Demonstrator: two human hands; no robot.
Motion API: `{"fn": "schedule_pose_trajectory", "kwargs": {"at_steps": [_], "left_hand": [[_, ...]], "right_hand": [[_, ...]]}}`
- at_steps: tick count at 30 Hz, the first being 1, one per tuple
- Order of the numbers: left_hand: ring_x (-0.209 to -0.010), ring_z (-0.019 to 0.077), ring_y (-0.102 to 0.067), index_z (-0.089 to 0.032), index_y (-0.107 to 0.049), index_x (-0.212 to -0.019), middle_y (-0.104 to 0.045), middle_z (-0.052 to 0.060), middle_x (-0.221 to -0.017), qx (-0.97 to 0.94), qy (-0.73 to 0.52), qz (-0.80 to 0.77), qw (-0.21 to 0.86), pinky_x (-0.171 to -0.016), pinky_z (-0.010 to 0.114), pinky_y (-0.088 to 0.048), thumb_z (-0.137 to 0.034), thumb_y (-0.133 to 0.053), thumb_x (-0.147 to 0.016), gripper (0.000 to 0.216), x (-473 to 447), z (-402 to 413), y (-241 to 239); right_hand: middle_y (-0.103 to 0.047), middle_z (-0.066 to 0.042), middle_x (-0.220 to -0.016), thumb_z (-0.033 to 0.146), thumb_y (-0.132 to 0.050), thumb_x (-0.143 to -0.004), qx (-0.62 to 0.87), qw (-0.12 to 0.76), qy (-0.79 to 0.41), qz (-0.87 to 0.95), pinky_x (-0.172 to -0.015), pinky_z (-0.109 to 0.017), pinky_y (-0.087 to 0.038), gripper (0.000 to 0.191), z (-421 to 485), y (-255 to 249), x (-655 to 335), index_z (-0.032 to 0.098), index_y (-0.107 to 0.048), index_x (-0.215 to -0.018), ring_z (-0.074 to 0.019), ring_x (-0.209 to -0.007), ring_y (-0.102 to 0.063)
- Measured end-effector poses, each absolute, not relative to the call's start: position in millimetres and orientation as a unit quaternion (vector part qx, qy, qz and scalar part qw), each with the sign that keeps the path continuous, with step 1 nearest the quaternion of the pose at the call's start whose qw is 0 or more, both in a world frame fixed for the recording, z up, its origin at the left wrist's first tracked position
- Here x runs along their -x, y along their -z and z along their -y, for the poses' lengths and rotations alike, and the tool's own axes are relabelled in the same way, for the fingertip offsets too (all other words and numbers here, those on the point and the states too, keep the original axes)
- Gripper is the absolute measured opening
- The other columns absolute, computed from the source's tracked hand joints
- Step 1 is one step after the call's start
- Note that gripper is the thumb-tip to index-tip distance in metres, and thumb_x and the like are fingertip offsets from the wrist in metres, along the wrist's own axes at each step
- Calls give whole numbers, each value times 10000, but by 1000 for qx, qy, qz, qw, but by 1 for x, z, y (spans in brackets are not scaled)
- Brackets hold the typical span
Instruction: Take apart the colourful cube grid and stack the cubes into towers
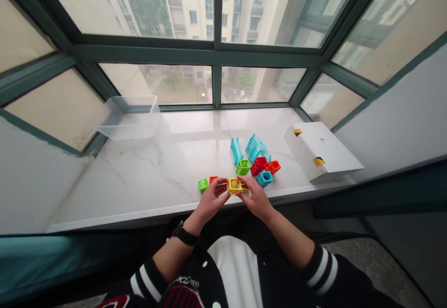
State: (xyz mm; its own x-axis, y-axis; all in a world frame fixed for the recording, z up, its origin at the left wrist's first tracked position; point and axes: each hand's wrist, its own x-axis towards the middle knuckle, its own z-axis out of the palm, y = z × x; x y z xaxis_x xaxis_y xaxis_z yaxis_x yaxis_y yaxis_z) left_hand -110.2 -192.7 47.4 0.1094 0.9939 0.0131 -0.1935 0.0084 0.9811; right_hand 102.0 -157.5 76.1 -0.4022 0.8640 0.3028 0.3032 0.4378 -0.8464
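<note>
Between my two hands, near the sill's front edge, is a yellow toy block [233, 186] with open sides. My left hand [213, 198] grips its left side with thumb and fingers. On the other side, my right hand [256, 198] pinches a thin yellow part that sticks out to the right. Just beyond my left fingers sit a small green block [203, 185] and an orange block [213, 179], the latter partly hidden. Past my right hand lie a green block [243, 167], a red block [259, 166], an orange-red block [273, 167] and a blue block [264, 179].
Clear turquoise track pieces, one straight [236, 151] and one curved [254, 147], lie behind the blocks. A transparent plastic bin [132, 128] stands at the back left. On the right is a white box [324, 149] with yellow-black tabs. Windows enclose the marble sill [150, 168].
</note>
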Motion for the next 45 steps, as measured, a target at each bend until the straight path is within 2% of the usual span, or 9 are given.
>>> {"fn": "schedule_pose_trajectory", "kwargs": {"at_steps": [6,10,15,22,29,32,36,39,45], "left_hand": [[-1118,243,-743,-222,-647,-1291,-725,109,-1268,-573,-469,-467,483,-1055,482,-605,-325,-814,-866,468,94,177,-51],[-1062,217,-738,-234,-659,-1271,-728,84,-1246,-613,-458,-488,419,-992,439,-626,-288,-813,-858,444,85,170,-55],[-1096,220,-718,-259,-654,-1280,-724,67,-1250,-644,-450,-485,384,-987,431,-620,-273,-791,-878,425,77,166,-55],[-1201,256,-668,-262,-544,-1396,-646,99,-1362,-642,-431,-517,367,-1005,462,-606,-273,-833,-832,634,65,158,-28],[-980,210,-692,-249,-556,-1386,-660,85,-1303,-648,-346,-566,374,-819,379,-619,-288,-837,-802,649,58,143,1],[-910,188,-694,-244,-558,-1374,-677,69,-1264,-648,-332,-565,388,-801,353,-608,-289,-821,-812,623,54,140,3],[-850,167,-712,-245,-594,-1302,-717,51,-1211,-643,-314,-565,411,-821,341,-600,-256,-743,-869,458,49,139,3],[-881,173,-728,-247,-611,-1265,-743,52,-1180,-643,-313,-558,420,-847,344,-602,-233,-709,-892,386,48,138,4],[-931,199,-737,-240,-597,-1284,-742,71,-1189,-651,-321,-546,418,-872,372,-613,-215,-690,-902,395,50,140,6]], "right_hand": [[-633,-103,-1398,280,-661,-977,401,335,-285,804,-1145,-497,-517,525,149,-91,-129,314,-571,-1493,-291,-1311,-611],[-639,-109,-1388,306,-662,-981,416,288,-243,828,-1160,-528,-490,482,140,-102,-143,296,-603,-1460,-306,-1311,-599],[-660,-108,-1295,271,-688,-956,412,239,-221,851,-1107,-521,-512,469,132,-114,-152,292,-630,-1421,-305,-1227,-609],[-672,-110,-1255,245,-701,-943,438,212,-184,854,-1065,-510,-497,431,127,-120,-163,274,-651,-1371,-311,-1180,-605],[-691,-105,-1307,238,-711,-936,456,171,-133,863,-1044,-492,-448,465,119,-113,-166,284,-651,-1395,-316,-1204,-590],[-695,-103,-1310,254,-725,-933,462,146,-120,867,-1034,-477,-430,478,116,-108,-164,291,-654,-1404,-312,-1209,-581],[-703,-108,-1310,263,-733,-931,466,120,-109,870,-1023,-467,-409,475,112,-102,-159,282,-664,-1400,-312,-1201,-578],[-708,-106,-1313,264,-744,-923,467,109,-94,872,-1016,-473,-400,470,111,-99,-155,278,-674,-1387,-317,-1205,-576],[-730,-112,-1284,257,-742,-921,463,95,-93,876,-997,-492,-400,435,108,-98,-149,289,-698,-1353,-338,-1188,-582]]}}
